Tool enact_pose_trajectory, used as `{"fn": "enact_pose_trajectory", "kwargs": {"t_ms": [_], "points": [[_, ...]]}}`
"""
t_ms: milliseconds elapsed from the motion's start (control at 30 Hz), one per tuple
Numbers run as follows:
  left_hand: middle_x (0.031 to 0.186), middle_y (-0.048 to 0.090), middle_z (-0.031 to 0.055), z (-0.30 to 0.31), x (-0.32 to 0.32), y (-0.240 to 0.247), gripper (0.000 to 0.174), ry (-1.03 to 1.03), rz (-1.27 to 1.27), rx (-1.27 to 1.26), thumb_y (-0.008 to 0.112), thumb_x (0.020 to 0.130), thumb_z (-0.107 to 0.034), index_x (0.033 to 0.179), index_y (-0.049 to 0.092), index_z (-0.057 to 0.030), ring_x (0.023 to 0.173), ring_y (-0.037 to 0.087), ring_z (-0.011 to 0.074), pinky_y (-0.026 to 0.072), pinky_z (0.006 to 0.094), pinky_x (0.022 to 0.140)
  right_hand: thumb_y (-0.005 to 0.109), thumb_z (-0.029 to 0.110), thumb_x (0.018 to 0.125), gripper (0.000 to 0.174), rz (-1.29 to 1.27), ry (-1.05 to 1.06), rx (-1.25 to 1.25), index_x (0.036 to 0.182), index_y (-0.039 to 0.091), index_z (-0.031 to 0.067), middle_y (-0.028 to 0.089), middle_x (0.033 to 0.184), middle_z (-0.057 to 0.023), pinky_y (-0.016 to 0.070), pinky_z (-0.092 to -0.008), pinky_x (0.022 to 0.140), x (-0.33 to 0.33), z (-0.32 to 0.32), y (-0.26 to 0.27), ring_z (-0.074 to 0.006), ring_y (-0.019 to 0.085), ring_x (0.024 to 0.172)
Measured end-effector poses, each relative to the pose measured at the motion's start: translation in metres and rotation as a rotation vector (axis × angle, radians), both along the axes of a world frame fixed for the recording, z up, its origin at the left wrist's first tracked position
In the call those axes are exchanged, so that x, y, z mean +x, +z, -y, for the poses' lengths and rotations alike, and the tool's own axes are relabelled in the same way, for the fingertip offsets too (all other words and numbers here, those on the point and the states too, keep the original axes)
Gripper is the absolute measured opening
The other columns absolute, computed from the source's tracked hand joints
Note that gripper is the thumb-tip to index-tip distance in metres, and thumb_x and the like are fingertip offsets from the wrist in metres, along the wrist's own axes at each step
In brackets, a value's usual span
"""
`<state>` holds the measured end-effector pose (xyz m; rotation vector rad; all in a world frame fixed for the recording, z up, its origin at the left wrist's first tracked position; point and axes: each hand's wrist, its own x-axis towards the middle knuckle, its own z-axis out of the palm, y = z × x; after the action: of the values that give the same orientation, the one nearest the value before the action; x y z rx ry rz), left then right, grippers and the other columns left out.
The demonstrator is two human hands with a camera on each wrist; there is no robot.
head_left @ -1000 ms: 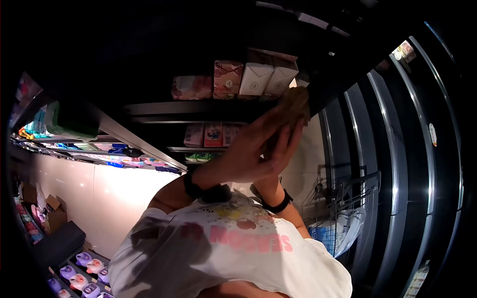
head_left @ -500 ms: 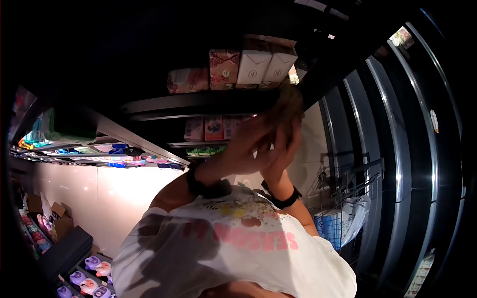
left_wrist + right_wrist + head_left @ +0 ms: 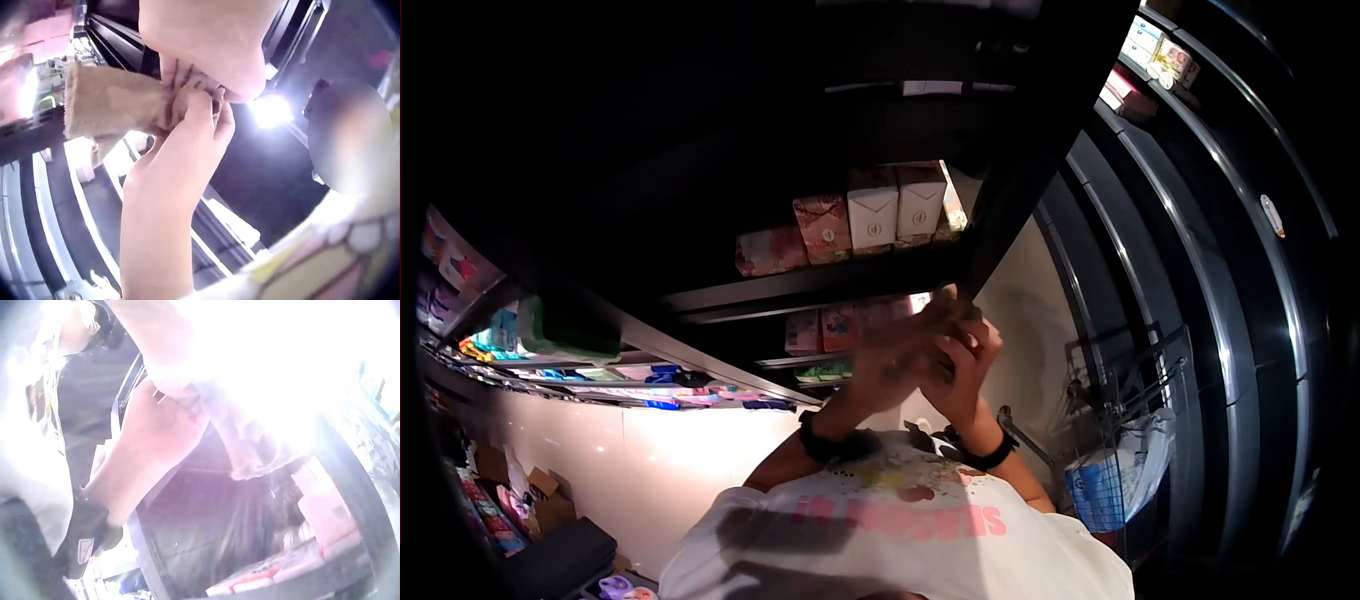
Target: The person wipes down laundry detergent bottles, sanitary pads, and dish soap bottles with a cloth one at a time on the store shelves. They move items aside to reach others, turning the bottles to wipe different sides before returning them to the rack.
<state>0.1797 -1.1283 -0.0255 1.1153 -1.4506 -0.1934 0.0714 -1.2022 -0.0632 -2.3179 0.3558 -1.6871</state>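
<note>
Both hands meet in front of the chest around a brown cloth [image 3: 112,103]. In the left wrist view, its bunched end lies between the fingers and the wider part sticks out sideways with a rough edge. My right hand [image 3: 965,365] curls its fingers round the gathered part. My left hand [image 3: 895,360] overlaps it from the other side, fingertips on the same bunch; it looks blurred in the head view. The right wrist view is washed out by glare, but the hanging cloth [image 3: 250,447] shows beyond the hands.
Ahead, a dark shelf holds white packs [image 3: 872,215] and a patterned pink pack [image 3: 822,228], with more packs on the level below. A wire shopping cart [image 3: 1095,485] with bags stands at the right, beside long dark shelves [image 3: 1200,200]. A pale floor [image 3: 670,440] lies left.
The hands have come lower and closer to the chest, still together on the cloth. Less cloth shows beyond the fingers. The head view has shifted, with the packs lower in it.
</note>
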Motion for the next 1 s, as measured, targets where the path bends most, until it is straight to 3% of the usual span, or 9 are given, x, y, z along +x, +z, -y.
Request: {"fn": "enact_pose_trajectory", "kwargs": {"t_ms": [67,200,367,467,567,667,900,967,1000], "points": [[0.110,0.060,0.0173,0.005,0.000,0.008,0.033,0.000,0.145,-0.092,0.055,0.084,-0.020,0.113,0.060,-0.0056,0.096,0.061,0.0331,0.0483,0.0382,0.082,0.072,0.032,0.075,0.051,0.108,0.044,-0.117,0.112,0.043,0.0109,0.033,0.116,-0.0168,0.0405,-0.0408,0.081,-0.007,0.010,0.014,-0.0309,0.042,0.102],[0.105,0.062,0.0158,0.023,-0.006,0.018,0.028,0.115,0.082,-0.073,0.059,0.080,-0.014,0.107,0.062,-0.0061,0.089,0.062,0.0335,0.0489,0.0389,0.076,0.073,0.006,0.063,0.057,0.064,0.106,0.046,0.112,0.044,0.0074,0.031,0.119,-0.0186,0.0394,-0.0414,0.083,-0.012,0.026,0.036,-0.0353,0.040,0.104],[0.101,0.062,0.0129,0.029,-0.022,-0.003,0.022,0.268,0.078,0.017,0.065,0.076,-0.009,0.098,0.063,-0.0054,0.090,0.060,0.0299,0.0477,0.0363,0.078,0.070,0.006,0.067,0.050,0.083,0.067,0.136,0.108,0.043,0.0056,0.030,0.120,-0.0209,0.0381,-0.0437,0.086,-0.009,0.033,0.011,-0.0371,0.040,0.104],[0.095,0.065,0.0129,0.027,-0.027,-0.011,0.018,0.396,0.143,-0.003,0.066,0.074,-0.004,0.092,0.066,-0.0023,0.088,0.063,0.0250,0.0485,0.0309,0.075,0.067,0.004,0.071,0.036,-0.018,0.132,0.136,0.101,0.045,0.0039,0.037,0.111,-0.0197,0.0419,-0.0375,0.081,-0.020,0.045,0.016,-0.0320,0.043,0.100],[0.092,0.065,0.0110,0.033,-0.031,0.021,0.020,0.354,0.100,0.014,0.069,0.072,-0.006,0.091,0.065,-0.0012,0.084,0.063,0.0232,0.0483,0.0295,0.072,0.063,-0.002,0.073,0.031,0.132,0.405,0.422,0.099,0.048,0.0049,0.040,0.108,-0.0154,0.0410,-0.0308,0.080,-0.015,0.063,0.025,-0.0253,0.046,0.094],[0.088,0.061,0.0119,0.043,-0.036,0.066,0.023,0.456,0.152,-0.140,0.072,0.069,-0.008,0.090,0.063,-0.0026,0.075,0.062,0.0240,0.0498,0.0283,0.064,0.064,-0.003,0.072,0.036,0.241,0.467,0.310,0.104,0.049,0.0051,0.042,0.106,-0.0120,0.0409,-0.0296,0.081,-0.005,0.077,0.076,-0.0230,0.047,0.095],[0.093,0.060,0.0135,0.038,-0.037,0.031,0.023,0.735,0.192,-0.134,0.061,0.071,0.005,0.093,0.059,-0.0035,0.082,0.059,0.0293,0.0477,0.0326,0.069,0.063,-0.007,0.072,0.029,0.250,0.540,0.283,0.098,0.054,0.0023,0.050,0.102,-0.0123,0.0444,-0.0280,0.076,-0.001,0.091,0.056,-0.0232,0.053,0.086],[0.090,0.059,0.0099,0.037,-0.041,0.009,0.020,0.920,0.253,-0.095,0.056,0.075,0.007,0.093,0.059,-0.0021,0.074,0.059,0.0189,0.0446,0.0243,0.060,0.061,-0.009,0.073,0.027,0.249,0.532,0.266,0.097,0.056,0.0015,0.050,0.102,-0.0127,0.0444,-0.0284,0.076,-0.002,0.087,0.028,-0.0234,0.053,0.086],[0.091,0.059,0.0102,0.035,-0.044,0.005,0.021,0.927,0.258,-0.029,0.056,0.075,0.004,0.095,0.059,-0.0026,0.077,0.059,0.0209,0.0450,0.0265,0.064,0.059,-0.012,0.073,0.028,0.243,0.542,0.323,0.098,0.056,0.0012,0.051,0.103,-0.0131,0.0447,-0.0285,0.076,-0.004,0.085,0.018,-0.0241,0.054,0.086]]}}
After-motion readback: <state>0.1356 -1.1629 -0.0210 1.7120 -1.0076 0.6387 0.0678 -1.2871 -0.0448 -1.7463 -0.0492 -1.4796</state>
